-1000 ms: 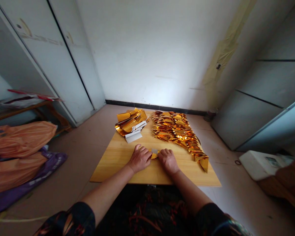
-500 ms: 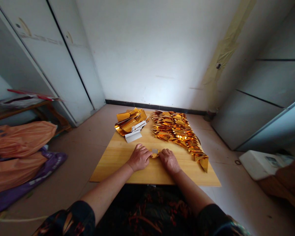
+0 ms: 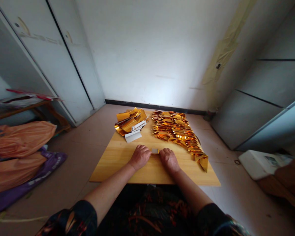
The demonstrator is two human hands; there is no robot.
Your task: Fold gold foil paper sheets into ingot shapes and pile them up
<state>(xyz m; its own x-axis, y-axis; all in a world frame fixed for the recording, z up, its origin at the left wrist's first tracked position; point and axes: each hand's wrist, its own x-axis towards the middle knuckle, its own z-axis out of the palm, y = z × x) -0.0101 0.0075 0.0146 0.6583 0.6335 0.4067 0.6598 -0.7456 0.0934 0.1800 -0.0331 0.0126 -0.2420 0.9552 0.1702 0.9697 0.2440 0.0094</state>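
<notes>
Between the person's 2 hands, over the near middle of the tabletop [image 3: 147, 173], was 1 small paper piece [image 3: 154, 151], its grey face up and a thin gold edge showing; both its ends ran out of sight under the fingers. The left hand [image 3: 140, 157] had a narrow grip, curled closed on the left end, and the right hand [image 3: 169, 160] held the other end the same way; the thumb tips and the exact pinch were hidden on both. On the tabletop's far left part lay a loose heap of gold sheets [image 3: 131, 124], with white pieces [image 3: 134, 136] at its near side; the overlaps made them impossible to count. On the tabletop's far right part, folded gold pieces [image 3: 170, 127] sat packed in rows, 1 line trailing to the tabletop's right edge, the inner ones mostly covered. The dark sleeves [image 3: 82, 213], nearer than the tabletop, were cut off by the bottom of the view. Left of the tabletop, orange cloth [image 3: 24, 141] and a purple bag [image 3: 48, 170] ran out of view; the bag's lettering was unreadable. Right of it stood a white box [image 3: 258, 164], its label too blurred to read.
</notes>
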